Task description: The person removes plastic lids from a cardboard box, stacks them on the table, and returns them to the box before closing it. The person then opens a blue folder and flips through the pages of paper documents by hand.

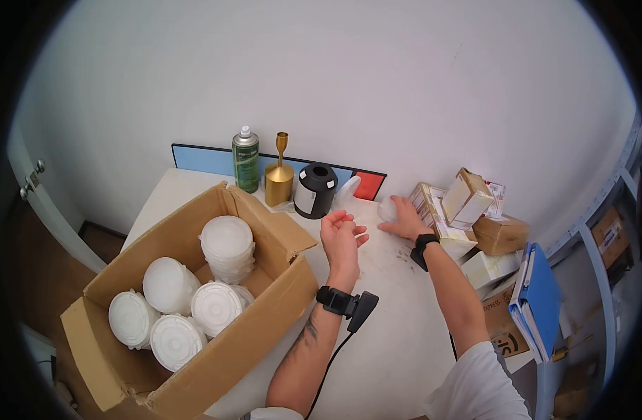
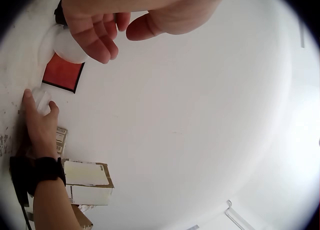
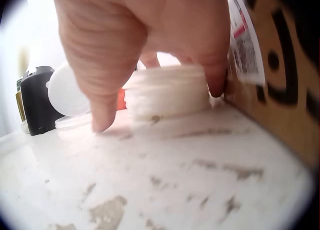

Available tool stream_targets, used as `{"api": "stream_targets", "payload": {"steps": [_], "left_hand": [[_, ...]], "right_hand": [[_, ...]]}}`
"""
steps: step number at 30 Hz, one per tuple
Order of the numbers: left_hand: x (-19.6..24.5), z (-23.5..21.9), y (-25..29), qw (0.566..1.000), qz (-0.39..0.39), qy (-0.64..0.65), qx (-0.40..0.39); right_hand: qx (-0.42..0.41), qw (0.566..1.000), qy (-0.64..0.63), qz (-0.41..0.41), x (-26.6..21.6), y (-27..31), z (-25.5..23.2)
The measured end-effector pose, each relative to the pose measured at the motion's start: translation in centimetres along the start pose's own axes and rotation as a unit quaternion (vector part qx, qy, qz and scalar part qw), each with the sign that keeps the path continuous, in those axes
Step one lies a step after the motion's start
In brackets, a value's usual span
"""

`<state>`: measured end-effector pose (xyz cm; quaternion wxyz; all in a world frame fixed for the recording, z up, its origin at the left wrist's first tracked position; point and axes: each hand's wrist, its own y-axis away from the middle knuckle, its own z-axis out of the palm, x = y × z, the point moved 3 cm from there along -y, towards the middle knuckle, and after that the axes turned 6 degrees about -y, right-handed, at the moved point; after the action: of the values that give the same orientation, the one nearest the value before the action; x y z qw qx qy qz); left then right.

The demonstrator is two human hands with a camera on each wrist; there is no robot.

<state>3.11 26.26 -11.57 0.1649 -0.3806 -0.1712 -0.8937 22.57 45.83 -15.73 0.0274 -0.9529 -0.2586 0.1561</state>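
My right hand [image 1: 406, 221] is at the far side of the table, thumb and fingers curled round a low stack of translucent round plastic lids [image 3: 167, 92]. In the right wrist view the stack sits on the table, with a thumb tip down at its left and a finger at its right side. My left hand [image 1: 340, 245] is raised between the cardboard box and the right hand, fingers loosely bent and holding nothing. White round lids [image 1: 349, 190] stand tilted beside a black cylinder [image 1: 315, 192], just beyond the left hand.
A large open cardboard box [image 1: 279, 287] at the left holds several stacks of white round lids [image 1: 226, 241]. A green spray can [image 1: 246, 161] and a gold candle holder [image 1: 279, 183] stand at the back. Small boxes [image 1: 466, 199] and a blue binder [image 1: 538, 304] crowd the right edge.
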Motion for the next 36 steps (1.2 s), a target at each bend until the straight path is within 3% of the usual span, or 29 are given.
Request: {"api": "stream_targets", "payload": {"steps": [2,5,7,8,9,10,11,13,14,16,17,20,21,23,25,27,29,31,33,34,36], "left_hand": [[-0.3,-0.2,-0.3,1.0,0.006,-0.018,-0.003],[-1.3,-0.4,-0.8,0.999,-0.002,-0.032,-0.014],[-2.4,-0.6,-1.2,0.999,-0.003,-0.05,-0.014],[-2.8,-0.5,-1.2,0.999,-0.005,-0.05,-0.014],[-3.1,-0.5,-1.2,0.997,0.001,-0.073,-0.002],[-3.4,-0.5,-1.1,0.995,0.007,-0.094,0.012],[-2.7,0.1,-0.4,0.996,0.003,-0.091,0.013],[-1.7,1.2,0.6,0.992,-0.107,0.009,-0.058],[-2.6,1.2,-0.3,0.994,-0.067,0.007,-0.091],[-3.8,0.9,-0.9,0.993,0.023,-0.053,-0.103],[-3.4,0.7,-0.9,0.987,0.062,-0.116,-0.09],[-3.6,1.2,-2.0,0.995,0.049,-0.008,-0.088],[-2.4,1.2,-1.6,0.994,0.034,0.056,-0.084],[-0.6,1.3,0.3,0.975,-0.079,0.175,-0.108],[-3.0,1.2,-1.9,0.971,-0.089,0.193,-0.11],[-5.0,1.3,-3.2,0.977,-0.004,0.15,-0.152],[-5.6,1.3,-2.8,0.977,-0.04,0.151,-0.143],[-5.8,1.6,-2.3,0.975,-0.104,0.154,-0.125],[-4.5,1.9,-1.6,0.968,-0.162,0.16,-0.102],[-3.7,2.0,-1.1,0.964,-0.193,0.163,-0.09],[-1.8,1.7,-0.5,0.963,-0.191,0.164,-0.092]], "right_hand": [[0.075,0.992,-0.075,0.072,0.0,0.0,0.9],[0.063,0.997,-0.047,0.016,-2.8,1.5,0.2],[0.024,0.997,-0.071,0.03,-5.4,3.6,-2.1],[-0.013,0.961,-0.272,0.039,-6.2,4.5,-2.7],[-0.048,0.885,-0.46,0.047,-7.1,5.4,-3.5],[-0.056,0.863,-0.5,0.049,-8.6,7.0,-4.8],[-0.058,0.864,-0.497,0.053,-9.1,8.0,-5.1],[-0.041,0.851,-0.516,-0.09,-11.0,9.7,-5.3],[-0.032,0.873,-0.479,-0.085,-12.0,10.4,-5.2],[0.022,0.951,-0.284,-0.12,-13.8,11.5,-5.6],[0.05,0.946,-0.287,-0.142,-14.3,11.5,-5.5],[0.099,0.974,-0.179,-0.098,-17.7,11.7,-7.5],[0.133,0.973,-0.146,-0.117,-19.4,11.7,-8.4],[0.169,0.964,-0.126,-0.163,-21.3,11.1,-10.0],[0.177,0.912,-0.299,-0.217,-26.4,12.0,-12.8],[0.04,0.883,-0.392,-0.257,-32.1,12.3,-13.9],[-0.054,0.84,-0.445,-0.306,-37.0,12.2,-13.0],[-0.074,0.845,-0.373,-0.376,-40.0,11.6,-11.1],[-0.154,0.855,-0.16,-0.469,-43.2,11.5,-10.2],[-0.217,0.827,-0.116,-0.506,-43.8,11.2,-9.1],[-0.26,0.834,-0.13,-0.47,-44.2,10.8,-8.2]]}}
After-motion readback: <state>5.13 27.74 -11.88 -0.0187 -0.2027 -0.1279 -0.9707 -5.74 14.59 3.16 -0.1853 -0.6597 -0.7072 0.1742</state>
